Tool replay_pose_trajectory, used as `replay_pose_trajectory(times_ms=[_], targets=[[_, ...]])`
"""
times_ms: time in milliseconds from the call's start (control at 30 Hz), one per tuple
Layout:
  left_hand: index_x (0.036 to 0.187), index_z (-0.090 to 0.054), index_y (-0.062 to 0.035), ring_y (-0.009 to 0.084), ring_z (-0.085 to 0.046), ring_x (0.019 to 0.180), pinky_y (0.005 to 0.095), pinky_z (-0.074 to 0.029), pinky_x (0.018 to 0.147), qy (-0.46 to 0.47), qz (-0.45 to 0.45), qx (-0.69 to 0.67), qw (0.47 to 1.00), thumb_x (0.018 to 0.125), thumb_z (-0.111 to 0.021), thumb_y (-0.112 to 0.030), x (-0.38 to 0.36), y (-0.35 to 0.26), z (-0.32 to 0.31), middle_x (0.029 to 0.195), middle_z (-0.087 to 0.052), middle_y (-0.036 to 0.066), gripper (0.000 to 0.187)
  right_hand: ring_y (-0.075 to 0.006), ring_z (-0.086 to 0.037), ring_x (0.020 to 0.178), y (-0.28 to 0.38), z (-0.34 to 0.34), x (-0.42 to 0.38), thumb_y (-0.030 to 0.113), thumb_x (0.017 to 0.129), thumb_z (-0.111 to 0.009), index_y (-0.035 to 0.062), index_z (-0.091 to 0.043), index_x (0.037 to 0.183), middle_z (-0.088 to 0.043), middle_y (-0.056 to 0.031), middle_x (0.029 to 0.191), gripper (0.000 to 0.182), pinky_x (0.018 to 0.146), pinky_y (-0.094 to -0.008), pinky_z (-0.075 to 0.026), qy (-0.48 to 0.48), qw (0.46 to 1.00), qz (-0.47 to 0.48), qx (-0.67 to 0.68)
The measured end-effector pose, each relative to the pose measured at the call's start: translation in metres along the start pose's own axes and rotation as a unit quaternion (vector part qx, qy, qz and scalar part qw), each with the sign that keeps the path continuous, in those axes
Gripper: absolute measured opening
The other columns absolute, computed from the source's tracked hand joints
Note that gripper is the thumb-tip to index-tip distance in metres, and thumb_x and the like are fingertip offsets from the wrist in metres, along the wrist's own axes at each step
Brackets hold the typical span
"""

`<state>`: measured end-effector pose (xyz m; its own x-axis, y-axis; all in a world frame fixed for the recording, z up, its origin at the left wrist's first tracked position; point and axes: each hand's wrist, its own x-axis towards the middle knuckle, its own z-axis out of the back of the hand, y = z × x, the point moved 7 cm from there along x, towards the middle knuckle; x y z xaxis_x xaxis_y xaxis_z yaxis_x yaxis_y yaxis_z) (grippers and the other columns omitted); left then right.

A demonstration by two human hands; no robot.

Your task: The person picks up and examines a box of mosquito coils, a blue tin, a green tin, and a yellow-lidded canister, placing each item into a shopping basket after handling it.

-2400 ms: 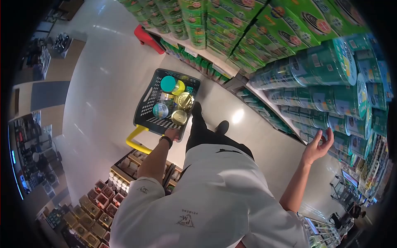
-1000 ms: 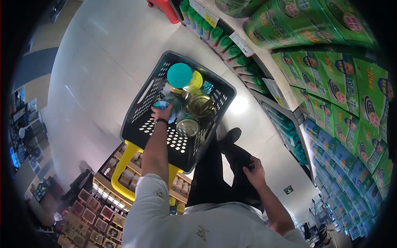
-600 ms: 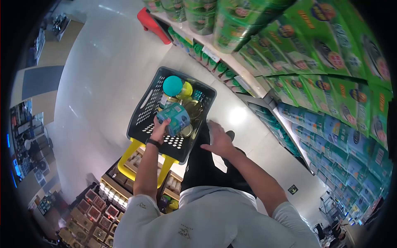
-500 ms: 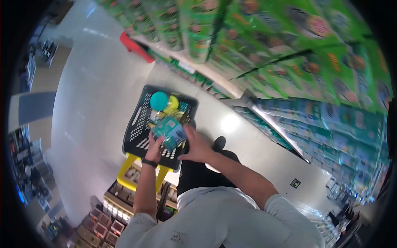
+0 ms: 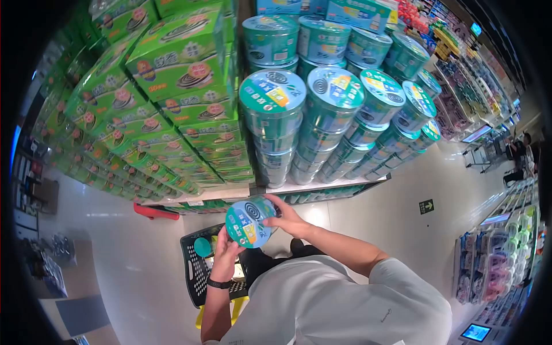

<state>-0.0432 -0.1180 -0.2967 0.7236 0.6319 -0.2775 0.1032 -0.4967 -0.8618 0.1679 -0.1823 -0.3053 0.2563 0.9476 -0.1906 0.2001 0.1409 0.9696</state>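
Note:
Both my hands hold a round teal and blue tub of mosquito coils (image 5: 248, 217), its lid with a dark spiral picture turned up towards me. My left hand (image 5: 226, 250) is closed around the tub's lower left edge. My right hand (image 5: 286, 218) grips the opposite side, with its thumb over the lid. Below and left of the tub is a dark perforated shopping basket (image 5: 194, 286) with a yellow handle. A teal round item (image 5: 202, 246) lies in it; other contents are mostly hidden by my left arm.
Ahead, a shelf carries stacked teal tubs (image 5: 272, 92) of the same look. Green mosquito coil boxes (image 5: 175, 54) are piled to their left. A red piece (image 5: 155, 211) juts from the shelf base. More displays (image 5: 495, 247) and distant people (image 5: 522, 156) are at the right.
My view has turned from the basket towards the shelf. The tub has come up from over the basket, and its spiral-printed lid now faces me. Both hands still hold it.

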Motion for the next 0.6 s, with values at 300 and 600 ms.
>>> replay_pose_trajectory(times_ms=[300,600], targets=[[0.157,-0.018,-0.0127,0.0253,-0.046,0.134,0.0484,-0.046,0.106,0.134,0.016,0.013,0.991,0.093,-0.067,-0.03,0.043,-0.034,-0.136,0.151,-0.038,0.009,0.083,-0.0216,-0.048,0.126,0.067,0.088,-0.088,0.032,0.084,-0.071,0.0064,-0.031,0.153,-0.047,-0.0102,0.14,0.084,0.101,-0.0362,-0.041,-0.118,0.957,0.055,0.258],[0.152,-0.028,-0.0085,0.0209,-0.055,0.125,0.0385,-0.052,0.097,0.191,0.008,-0.019,0.981,0.09,-0.073,-0.032,0.052,-0.049,-0.208,0.141,-0.05,0.009,0.08,-0.0157,-0.042,0.124,0.109,0.121,-0.121,0.045,0.08,-0.071,0.0072,-0.026,0.155,-0.044,-0.0065,0.143,0.096,0.091,-0.0272,-0.037,-0.132,0.957,0.108,0.233]])
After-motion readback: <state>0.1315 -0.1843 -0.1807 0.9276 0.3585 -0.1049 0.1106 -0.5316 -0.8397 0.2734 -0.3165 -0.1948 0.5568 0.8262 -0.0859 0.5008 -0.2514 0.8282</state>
